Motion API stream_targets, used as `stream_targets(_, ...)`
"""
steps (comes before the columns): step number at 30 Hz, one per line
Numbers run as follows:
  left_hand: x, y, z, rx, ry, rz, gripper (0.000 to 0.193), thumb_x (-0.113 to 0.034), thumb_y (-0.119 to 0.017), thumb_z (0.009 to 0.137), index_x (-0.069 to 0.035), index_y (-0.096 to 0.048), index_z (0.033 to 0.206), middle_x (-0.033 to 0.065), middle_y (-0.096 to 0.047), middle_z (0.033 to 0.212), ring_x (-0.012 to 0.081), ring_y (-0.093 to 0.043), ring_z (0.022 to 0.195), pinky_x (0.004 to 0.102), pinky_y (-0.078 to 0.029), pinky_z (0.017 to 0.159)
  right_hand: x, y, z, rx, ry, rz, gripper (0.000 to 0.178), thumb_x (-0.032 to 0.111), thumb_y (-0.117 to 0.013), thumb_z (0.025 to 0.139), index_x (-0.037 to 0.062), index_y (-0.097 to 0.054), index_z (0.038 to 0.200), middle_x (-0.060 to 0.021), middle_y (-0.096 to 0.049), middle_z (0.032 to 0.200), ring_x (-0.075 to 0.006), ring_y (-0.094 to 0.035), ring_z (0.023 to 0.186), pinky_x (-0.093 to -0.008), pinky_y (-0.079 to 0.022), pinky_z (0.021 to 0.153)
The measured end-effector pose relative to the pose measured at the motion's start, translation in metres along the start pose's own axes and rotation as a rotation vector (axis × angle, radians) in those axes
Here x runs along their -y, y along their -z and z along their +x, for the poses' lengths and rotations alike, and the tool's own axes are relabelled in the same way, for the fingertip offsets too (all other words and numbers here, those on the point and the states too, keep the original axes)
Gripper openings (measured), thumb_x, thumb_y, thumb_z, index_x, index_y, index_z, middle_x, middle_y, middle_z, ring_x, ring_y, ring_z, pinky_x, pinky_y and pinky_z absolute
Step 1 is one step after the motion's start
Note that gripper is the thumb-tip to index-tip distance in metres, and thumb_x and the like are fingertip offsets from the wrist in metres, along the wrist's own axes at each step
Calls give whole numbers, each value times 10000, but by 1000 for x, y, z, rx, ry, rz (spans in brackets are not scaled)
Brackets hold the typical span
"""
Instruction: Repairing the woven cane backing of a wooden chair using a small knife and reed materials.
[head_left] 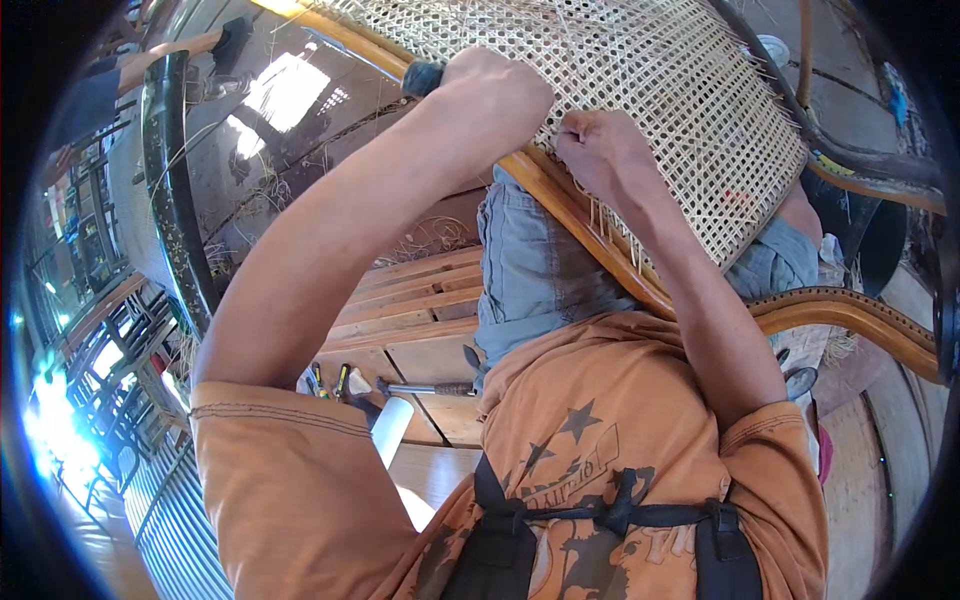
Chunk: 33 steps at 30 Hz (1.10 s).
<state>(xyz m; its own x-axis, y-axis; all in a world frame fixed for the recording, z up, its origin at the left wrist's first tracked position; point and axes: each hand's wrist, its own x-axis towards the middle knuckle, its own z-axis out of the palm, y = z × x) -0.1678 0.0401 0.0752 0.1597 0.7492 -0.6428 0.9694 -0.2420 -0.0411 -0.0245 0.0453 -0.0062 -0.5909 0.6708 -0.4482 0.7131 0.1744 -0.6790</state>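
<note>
A woven cane panel [660,90], with an open octagonal weave, lies across my lap on a honey-coloured wooden frame [560,200]. My left hand [497,88] makes a fist at the near edge of the weave. From it sticks the blunt dark end of a tool handle [422,78]; the working end is hidden by the hand. Close by on the right, my right hand [607,145] is pinched at the panel's edge, and what its fingertips hold is too small to make out. Loose cane ends [605,225] hang along the frame below it.
A curved wooden rail with a row of holes [850,312] extends to the right. A dark pole [170,180] stands at left, near another person's arm [170,55]. A hammer-like tool with a metal shaft [425,388] lies on the slatted wood [410,300] below.
</note>
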Motion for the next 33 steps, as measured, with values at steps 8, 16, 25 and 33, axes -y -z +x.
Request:
stream_targets(8, 11, -1, 1, 85, 153, -37, 248, -249, -552, 811, -49, -698, 828, 153, -676, 859, 276, -669, 802, 392, -519, 736, 9, -18, -6, -315, 250, -363, 148, 174, -553, 797, 65, -641, 844, -121, -630, 878, -299, -601, 878, -409, -512, 748)
stream_targets(16, 38, -15, -24, 107, 229, -104, 413, -395, -517, 873, -9, -654, 822, 163, -655, 787, 295, -656, 774, 417, -507, 745, -5, -8, 6, -340, 510, -294, 88, 100, -575, 783, 69, -601, 861, -89, -589, 914, -261, -588, 901, -363, -520, 735)
stream_targets(25, 67, -9, -46, 110, 379, -79, 385, -392, -531, 877, -34, -674, 864, 152, -671, 873, 272, -652, 870, 389, -497, 811, 1, -3, 13, -228, 445, -295, 107, 97, -553, 797, 45, -613, 870, -115, -608, 887, -298, -604, 872, -394, -514, 747)
stream_targets(33, 44, 24, -47, -106, 187, -151, 398, -386, -513, 878, -15, -637, 809, 184, -627, 731, 336, -629, 708, 441, -486, 716, 26, 6, 10, 29, 204, 526, 232, 233, -549, 883, 44, -680, 914, -99, -640, 732, -158, -592, 685, -322, -474, 675)
